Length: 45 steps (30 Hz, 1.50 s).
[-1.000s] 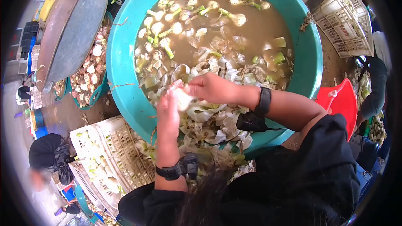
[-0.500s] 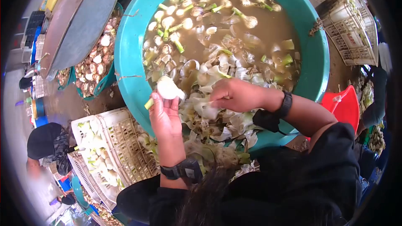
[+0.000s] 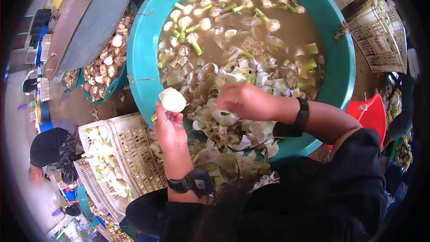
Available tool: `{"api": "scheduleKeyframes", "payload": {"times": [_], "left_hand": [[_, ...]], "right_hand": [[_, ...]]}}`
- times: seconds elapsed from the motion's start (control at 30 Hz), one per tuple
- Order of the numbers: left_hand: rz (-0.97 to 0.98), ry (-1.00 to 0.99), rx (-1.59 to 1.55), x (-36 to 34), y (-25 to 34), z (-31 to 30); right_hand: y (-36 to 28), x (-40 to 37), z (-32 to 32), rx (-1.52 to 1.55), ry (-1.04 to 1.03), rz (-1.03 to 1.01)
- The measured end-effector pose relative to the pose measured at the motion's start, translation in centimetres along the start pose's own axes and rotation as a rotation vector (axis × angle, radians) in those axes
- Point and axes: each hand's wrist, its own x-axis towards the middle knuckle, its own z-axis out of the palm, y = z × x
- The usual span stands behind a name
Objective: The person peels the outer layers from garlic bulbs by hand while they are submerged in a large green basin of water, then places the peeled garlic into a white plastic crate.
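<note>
My left hand (image 3: 170,130) is closed around a peeled white garlic bulb (image 3: 172,100), held at the tub's near left edge. The tip of its green stem shows beside my fingers. To the right, my right hand (image 3: 244,101) hovers over a heap of peeled skins (image 3: 228,127), fingers curled in and slightly blurred. What it pinches, if anything, is hidden. Brown water in the large green tub (image 3: 142,58) holds several garlic bulbs (image 3: 272,25) with short green stems, mostly along the far side, and loose skins float closer to me.
A tilted white crate (image 3: 134,141) with trimmed bulbs (image 3: 109,163) stands at the left. Behind it are baskets of unpeeled garlic (image 3: 105,69) and a large metal sheet (image 3: 85,22). White crates (image 3: 378,40) and a red plastic object (image 3: 369,112) are at the right. Another person (image 3: 51,152) is far left.
My left hand has shifted slightly left and the bulb has turned in it. My right hand has moved slightly left; the pale skin seen at its fingertips earlier no longer shows there.
</note>
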Motion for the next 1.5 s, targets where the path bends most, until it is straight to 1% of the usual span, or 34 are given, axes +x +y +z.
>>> {"api": "scheduleKeyframes", "payload": {"times": [0.03,0.07,0.1,0.17,0.2,0.27,0.3,0.37,0.4,0.43,0.47,0.5,0.57,0.63,0.67,0.7,0.77,0.8,0.83,0.87,0.93,0.97,1.0,1.03,1.1,1.17,1.23,1.27,1.3,1.33,1.37,1.4,1.43,1.5], "left_hand": [[-0.003,0.002,-0.002,-0.2,-0.1,0.0],[-0.028,-0.069,0.02,-0.7,-0.3,0.4],[-0.055,-0.145,0.041,-1.4,-0.5,1.0],[-0.186,-0.265,0.094,-3.0,-1.2,2.7],[-0.233,-0.286,0.042,-2.8,-1.7,2.7],[-0.27,-0.299,-0.009,-2.6,-1.8,2.6],[-0.262,-0.253,-0.001,-2.7,-1.8,2.8],[-0.251,-0.198,0.004,-2.7,-1.9,2.8],[-0.328,-0.225,-0.021,-2.8,-2.1,2.5],[-0.406,-0.253,-0.043,-2.8,-2.1,2.4],[-0.559,-0.124,-0.114,-2.4,-1.6,2.9],[-0.584,-0.187,-0.182,-0.4,-3.0,1.9],[-0.891,-0.156,-0.59,1.3,-3.0,-1.1],[-0.835,-0.147,-0.546,0.8,-2.0,-1.1],[-0.785,-0.142,-0.498,0.4,-1.5,-1.1],[-0.783,-0.144,-0.499,0.2,-0.9,-1.4],[-0.689,-0.103,-0.635,0.1,0.6,-3.1],[-0.55,-0.188,-0.625,1.1,0.7,-5.5],[-0.485,-0.096,-0.586,1.1,1.7,-6.3],[-0.497,-0.112,-0.619,0.9,1.9,-6.4],[-0.518,-0.134,-0.657,0.0,1.4,-4.8],[-0.452,-0.17,-0.586,-1.2,1.2,-3.0],[-0.487,-0.148,-0.535,-2.2,1.3,-1.3],[-0.522,-0.125,-0.481,-2.8,1.3,-0.3],[-0.56,-0.096,-0.557,-2.2,0.5,-1.2],[-0.598,-0.083,-0.728,-1.9,0.7,-3.5],[-0.538,-0.051,-0.943,-0.8,3.0,-8.0],[-0.41,-0.107,-1.057,0.5,4.0,-12.2],[-0.209,-0.026,-1.039,1.5,6.2,-16.2],[-0.069,0.14,-1.197,0.5,8.4,-16.7],[0.133,0.239,-1.155,-0.1,9.7,-17.1],[0.343,0.486,-1.115,-0.5,10.4,-14.9],[0.343,0.482,-1.117,0.1,9.8,-15.2],[0.035,-0.199,-0.899,0.9,7.9,-15.0]], "right_hand": [[0.1,-0.2,-0.2,0.022,0.008,0.148],[0.0,-0.4,-0.1,0.094,0.104,0.301],[-0.1,0.4,0.3,0.085,0.105,0.311],[-0.1,1.8,1.2,0.431,0.123,0.237],[0.4,2.3,1.5,0.426,0.129,0.242],[1.8,3.2,2.1,0.836,0.092,0.403],[1.6,3.4,2.2,0.84,0.089,0.396],[1.0,3.1,2.0,0.547,0.141,0.315],[0.7,2.7,1.8,0.425,0.147,0.228],[-0.2,2.2,1.0,0.429,0.145,0.229],[-1.3,1.7,-0.1,0.433,0.087,0.064],[-2.1,1.2,-1.2,0.435,0.028,-0.105],[-2.2,-0.1,-3.4,0.714,0.107,0.07],[0.3,-0.7,-5.8,0.701,0.23,0.311],[1.9,-1.1,-6.4,0.58,0.212,0.436],[2.2,-1.3,-6.3,0.58,0.211,0.433],[2.7,-1.7,-6.5,-0.524,-0.467,0.488],[3.0,-1.6,-5.5,-0.555,-0.422,0.482],[2.0,-0.5,-4.6,-0.487,-0.328,0.427],[0.5,1.0,-3.5,-0.418,-0.241,0.368],[-2.4,3.6,-0.6,-0.15,-0.215,0.173],[-2.4,3.6,2.2,-0.154,-0.021,-0.025],[-2.6,3.9,4.5,-0.189,0.047,-0.09],[-3.3,4.2,4.7,-0.15,-0.028,0.051],[-2.0,4.3,5.3,-0.152,-0.032,0.016],[0.6,3.4,3.4,-0.313,-0.123,0.255],[1.7,2.4,-0.5,-0.71,-0.417,0.478],[1.9,2.0,-2.4,-0.822,-0.448,0.587],[3.4,1.3,-3.9,-0.868,-0.238,0.638],[5.4,0.7,-5.3,-0.904,-0.026,0.679],[7.7,0.6,-7.0,-0.9,0.128,0.792],[10.0,0.6,-9.0,-0.885,0.211,0.834],[12.2,1.1,-10.3,-0.964,0.245,0.945],[19.3,0.3,-11.5,-0.882,0.236,1.051]]}}
